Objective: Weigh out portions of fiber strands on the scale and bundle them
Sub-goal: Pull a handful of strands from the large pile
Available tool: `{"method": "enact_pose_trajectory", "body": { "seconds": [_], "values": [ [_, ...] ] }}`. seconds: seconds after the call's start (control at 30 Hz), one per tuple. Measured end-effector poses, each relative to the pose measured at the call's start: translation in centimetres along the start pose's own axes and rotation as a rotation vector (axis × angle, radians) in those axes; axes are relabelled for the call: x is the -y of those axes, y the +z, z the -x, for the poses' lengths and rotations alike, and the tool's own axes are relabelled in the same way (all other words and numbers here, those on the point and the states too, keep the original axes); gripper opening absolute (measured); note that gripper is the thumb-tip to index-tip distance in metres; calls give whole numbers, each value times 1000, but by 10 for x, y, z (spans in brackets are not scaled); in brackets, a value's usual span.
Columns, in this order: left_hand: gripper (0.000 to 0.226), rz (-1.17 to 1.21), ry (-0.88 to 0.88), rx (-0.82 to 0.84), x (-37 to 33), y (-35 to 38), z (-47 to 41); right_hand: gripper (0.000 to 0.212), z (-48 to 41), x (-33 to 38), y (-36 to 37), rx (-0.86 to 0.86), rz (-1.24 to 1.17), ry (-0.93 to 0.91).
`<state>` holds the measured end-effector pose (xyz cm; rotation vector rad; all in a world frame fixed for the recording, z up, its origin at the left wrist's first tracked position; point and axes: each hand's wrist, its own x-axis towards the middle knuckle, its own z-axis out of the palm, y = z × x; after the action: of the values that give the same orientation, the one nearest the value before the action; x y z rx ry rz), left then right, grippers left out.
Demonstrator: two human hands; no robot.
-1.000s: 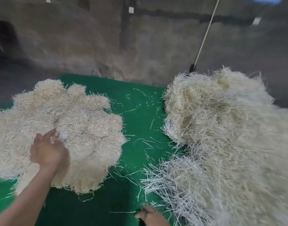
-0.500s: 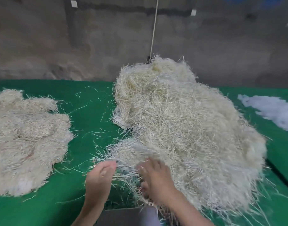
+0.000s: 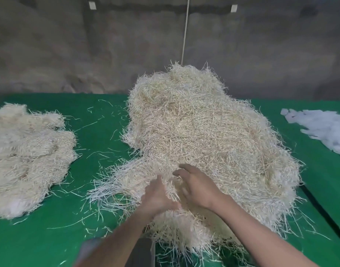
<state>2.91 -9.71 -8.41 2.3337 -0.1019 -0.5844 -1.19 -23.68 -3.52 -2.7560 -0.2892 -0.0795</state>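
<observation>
early days: pulling a portion off the big pile

both hands work the near edge of the big pile (image 3: 203, 132) of fiber strands, which runs from centre up to 12 o'clock on the green cloth (image 3: 49, 237). the left hand (image 3: 157, 195) sits at 6 o'clock w/ its fingers buried in strands, so we can't tell if they grip a bunch. the right hand (image 3: 198, 187) is just beside it toward 5 o'clock, fingers spread & slightly bent, lying on the strands, not closed round anything.

progress, as we judge it: the current step looks like gathering a portion. we see nothing being weighed. a grey object (image 3: 144, 251) at 6 o'clock under the forearms may be the scale, but it's too hidden to say. we make out no tied bundle. the smaller pile (image 3: 30, 155) at 9 o'clock could be done portions, unconfirmed. most of the work looks left.

count: 2 strand piles, 1 whitish heap (image 3: 323, 128) at 3 o'clock, 1 cord (image 3: 185, 35) hanging at 12 o'clock, 2 hands, plus many loose strands between the piles.
</observation>
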Motion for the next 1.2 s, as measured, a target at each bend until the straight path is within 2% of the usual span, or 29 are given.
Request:
{"method": "enact_pose_trajectory", "body": {
  "seconds": [0.03,0.07,0.13,0.2,0.27,0.33,0.4,0.47,0.5,0.57,0.6,0.63,0.73,0.77,0.83,0.9,0.97,1.0,1.03,1.07,1.13,1.2],
  "values": [
    [124,-142,-27,-33,4,6,-3,45,-2,-1,-4,-35,-34,2],
    [118,-231,-60,-74,9,10,-8,44,-3,-3,-6,-63,-74,16],
    [76,-190,-114,-138,18,6,-19,45,-5,-8,-8,-74,-151,65],
    [45,101,-181,-159,15,-10,-27,48,-8,-15,-7,-26,-193,119],
    [39,472,-189,-168,-3,-34,-27,56,-15,-21,-7,84,-238,172],
    [45,737,-133,-142,-30,-56,-19,70,-24,-24,-6,229,-374,205],
    [35,818,-71,-130,-55,-68,-13,92,-31,-18,0,361,-589,253],
    [16,843,-69,-103,-72,-72,-8,102,-30,-2,18,441,-643,276],
    [13,877,-78,-94,-77,-73,-7,93,-28,7,34,437,-592,273],
    [11,942,-80,-74,-80,-75,-6,48,-23,20,60,336,-373,292],
    [11,946,-72,-76,-80,-79,-7,32,-23,21,64,244,-261,332],
    [15,921,-51,-104,-79,-85,-8,27,-25,18,63,135,-174,360],
    [23,644,113,-217,-76,-109,-8,37,-39,1,32,-204,-48,326],
    [28,551,198,-181,-75,-117,-8,34,-44,-1,14,-280,-82,323],
    [45,297,326,58,-73,-124,-3,28,-52,3,-18,-343,-158,297],
    [56,52,323,238,-73,-110,4,33,-59,11,-40,-369,-181,259],
    [56,-31,321,141,-76,-92,0,35,-63,18,-55,-471,-203,205],
    [38,0,338,44,-79,-87,-2,39,-64,20,-58,-513,-215,195],
    [19,32,339,-41,-82,-87,-4,42,-64,19,-58,-520,-216,194],
    [14,27,328,-103,-85,-89,-5,40,-62,18,-55,-488,-202,207],
    [18,7,286,-154,-88,-95,-6,31,-58,13,-45,-363,-201,273],
    [31,33,240,-161,-88,-98,-4,26,-54,5,-38,-242,-324,347]
  ]
}}
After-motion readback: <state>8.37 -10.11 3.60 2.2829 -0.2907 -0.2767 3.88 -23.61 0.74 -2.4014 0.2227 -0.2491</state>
